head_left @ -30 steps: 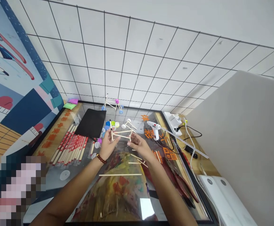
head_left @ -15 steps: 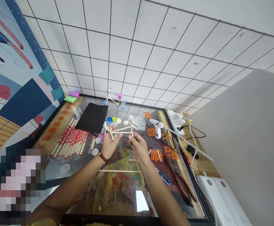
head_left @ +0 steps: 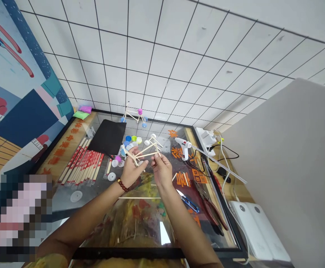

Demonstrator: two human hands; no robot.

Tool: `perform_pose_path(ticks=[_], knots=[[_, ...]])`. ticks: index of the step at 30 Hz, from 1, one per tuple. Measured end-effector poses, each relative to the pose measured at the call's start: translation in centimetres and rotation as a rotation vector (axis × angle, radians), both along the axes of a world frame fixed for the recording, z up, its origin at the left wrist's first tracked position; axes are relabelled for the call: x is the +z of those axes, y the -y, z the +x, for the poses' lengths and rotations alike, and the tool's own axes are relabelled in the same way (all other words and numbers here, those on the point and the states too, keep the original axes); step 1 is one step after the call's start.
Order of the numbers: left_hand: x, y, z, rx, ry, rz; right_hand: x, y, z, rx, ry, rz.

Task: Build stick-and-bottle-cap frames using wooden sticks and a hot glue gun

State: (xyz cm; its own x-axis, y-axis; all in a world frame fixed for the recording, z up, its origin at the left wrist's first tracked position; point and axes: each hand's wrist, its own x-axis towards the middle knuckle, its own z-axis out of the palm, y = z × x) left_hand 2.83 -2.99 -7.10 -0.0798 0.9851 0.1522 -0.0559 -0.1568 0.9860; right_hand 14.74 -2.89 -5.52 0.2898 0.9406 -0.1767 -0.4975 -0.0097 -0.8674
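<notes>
Both hands hold a small frame of joined wooden sticks [head_left: 146,153] above the glass-topped table. My left hand [head_left: 132,170], with a beaded bracelet at the wrist, is closed around the frame's left end, where several sticks meet. At the right end, my right hand [head_left: 162,169] pinches a short upright stick between thumb and fingers. A smaller stick piece with white caps [head_left: 153,137] lies just behind the frame. Loose coloured bottle caps [head_left: 128,138] are near my left fingers. Under my forearms a single long stick [head_left: 138,198] lies on the glass.
Packs of sticks [head_left: 81,165] and a black sheet [head_left: 108,137] lie at left. A stick model with caps [head_left: 140,111] stands at the back. To the right are a white glue gun [head_left: 183,147], blue-handled snips [head_left: 190,204], red-handled pliers [head_left: 214,216] and a power strip [head_left: 205,139].
The stick frame has tilted, its right end now higher, and both hands have turned slightly with it. The whole view has shifted a little.
</notes>
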Motion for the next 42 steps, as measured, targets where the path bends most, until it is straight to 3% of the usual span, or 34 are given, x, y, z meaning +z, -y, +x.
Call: perform_pose_path(ticks=[6, 12, 15, 22, 26, 30, 32, 37, 39, 42], knots=[[0.7, -0.5, -0.4, 0.045, 0.154, -0.129, -0.5, 0.6, 1.3, 0.072, 0.174, -0.054], [1.1, -0.8, -0.6, -0.007, 0.291, -0.2, -1.3, 1.7, 3.2, 0.06, 0.562, 0.077], [1.4, -0.7, -0.4, -0.012, 0.361, -0.24, -1.2, 1.9, 3.5, 0.034, 0.528, 0.106], [2.3, -0.8, -0.7, 0.024, 0.467, -0.238, 1.0, 2.2, 5.0, -0.105, 0.211, 0.111], [3.0, -1.2, -1.2, 0.026, 0.572, -0.323, 2.3, 4.0, 8.0, -0.048, 0.31, 0.162], [3.8, -1.5, -2.0, -0.077, 0.757, -0.54, 3.6, 6.3, 11.5, -0.038, 0.604, 0.209], [4.1, -1.6, -2.3, -0.159, 0.829, -0.622, 4.6, 7.4, 12.7, 0.067, 0.743, 0.234], [4.1, -1.9, -2.8, -0.312, 0.953, -0.728, 6.4, 9.4, 13.0, 0.743, 0.931, 0.229], [4.2, -1.9, -2.9, -0.346, 0.989, -0.753, 6.4, 9.5, 12.3, 0.761, 0.991, 0.271], [4.6, -1.7, -2.8, -0.358, 1.014, -0.795, 5.7, 8.5, 10.7, 0.599, 1.039, 0.339]])
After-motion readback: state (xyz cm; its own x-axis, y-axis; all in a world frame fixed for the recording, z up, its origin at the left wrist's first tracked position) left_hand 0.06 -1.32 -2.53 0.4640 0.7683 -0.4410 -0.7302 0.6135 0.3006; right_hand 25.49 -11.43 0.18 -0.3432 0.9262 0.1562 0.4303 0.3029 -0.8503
